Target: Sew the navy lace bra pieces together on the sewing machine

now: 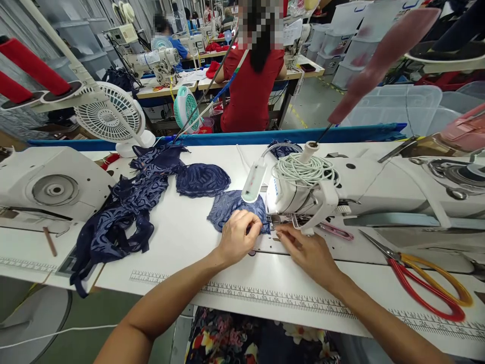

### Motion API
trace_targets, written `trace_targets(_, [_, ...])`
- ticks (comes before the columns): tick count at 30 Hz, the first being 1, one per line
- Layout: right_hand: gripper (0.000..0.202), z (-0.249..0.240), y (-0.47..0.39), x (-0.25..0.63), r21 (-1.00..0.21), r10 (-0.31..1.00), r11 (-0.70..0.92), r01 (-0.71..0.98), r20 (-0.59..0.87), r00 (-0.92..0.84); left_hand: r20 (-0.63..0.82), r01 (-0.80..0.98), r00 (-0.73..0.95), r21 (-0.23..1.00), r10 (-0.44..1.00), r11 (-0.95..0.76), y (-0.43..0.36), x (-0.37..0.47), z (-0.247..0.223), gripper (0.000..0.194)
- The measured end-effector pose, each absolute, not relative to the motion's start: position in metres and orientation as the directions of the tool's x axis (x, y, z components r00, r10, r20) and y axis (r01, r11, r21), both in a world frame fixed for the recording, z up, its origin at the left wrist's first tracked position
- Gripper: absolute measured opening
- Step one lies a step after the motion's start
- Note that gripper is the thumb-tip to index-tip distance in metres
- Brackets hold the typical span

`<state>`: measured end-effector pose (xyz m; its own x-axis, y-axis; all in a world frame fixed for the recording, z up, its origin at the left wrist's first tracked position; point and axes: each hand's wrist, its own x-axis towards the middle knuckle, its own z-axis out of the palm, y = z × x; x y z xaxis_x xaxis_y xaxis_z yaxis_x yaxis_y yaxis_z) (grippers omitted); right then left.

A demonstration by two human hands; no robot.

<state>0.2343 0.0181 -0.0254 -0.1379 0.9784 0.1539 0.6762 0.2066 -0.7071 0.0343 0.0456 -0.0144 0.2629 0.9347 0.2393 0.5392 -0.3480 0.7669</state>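
Left hand [239, 236] on, right hand [308, 251] beside blue lace [223, 210], grips unclear; its long axis crosswise, right end at sewing machine [290, 198].

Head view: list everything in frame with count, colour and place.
Lace piece: one, blue, centre
Darker lace piece: one, navy, behind first
Fabric heap: count unclear, navy, left
Table: one, white, foreground
Sewing machines: several, white, right, left and behind
Cord coil: one, pale green, atop right machine
Lamp: one, white, centre
Scissors: one pair, red and orange handles, right
Printed rulers: at least two, black, front edges
Red thread cones: two, red, upper left
Fans: at least two, white and green, rear left
Storage boxes: several, clear, upper right
Workers: at least two, red and blue tops, background
Left hand: one, bare, on lace piece
Right hand: one, bare, at right machine's needle end
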Motion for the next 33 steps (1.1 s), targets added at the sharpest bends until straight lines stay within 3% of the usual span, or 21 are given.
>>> trace_targets(2, [0.03, -0.031, 0.015, 0.241, -0.463, 0.898, 0.429, 0.775, 0.313, -0.31, 0.339, 0.599, 0.292, 0.664, 0.894, -0.447, 0.047, 0.036, -0.014, 0.015])
trace_targets(4, [0.028, -0.035, 0.013, 0.243, -0.29, 0.813, 0.555, 0.78, 0.388, -0.434, 0.358, 0.63, 0.327, 0.607, 0.875, -0.484, 0.048, 0.038, -0.017, 0.012])
trace_targets(8, [0.024, -0.037, 0.01, 0.24, -0.135, 0.727, 0.624, 0.769, 0.46, -0.509, 0.307, 0.683, 0.344, 0.567, 0.887, -0.461, 0.051, 0.043, -0.028, 0.013])
trace_targets(19, [0.027, -0.042, 0.01, 0.244, -0.158, 0.728, 0.622, 0.767, 0.477, -0.492, 0.225, 0.679, 0.286, 0.639, 0.931, -0.362, 0.054, 0.047, -0.033, 0.016])
trace_targets(25, [0.024, -0.045, 0.014, 0.246, -0.143, 0.754, 0.539, 0.83, 0.522, -0.399, 0.2, 0.68, 0.279, 0.649, 0.939, -0.341, 0.054, 0.048, -0.033, 0.014])
trace_targets(33, [0.036, -0.044, 0.017, 0.243, -0.139, 0.762, 0.573, 0.808, 0.454, -0.462, 0.203, 0.689, 0.275, 0.64, 0.94, -0.34, 0.054, 0.049, -0.035, 0.015])
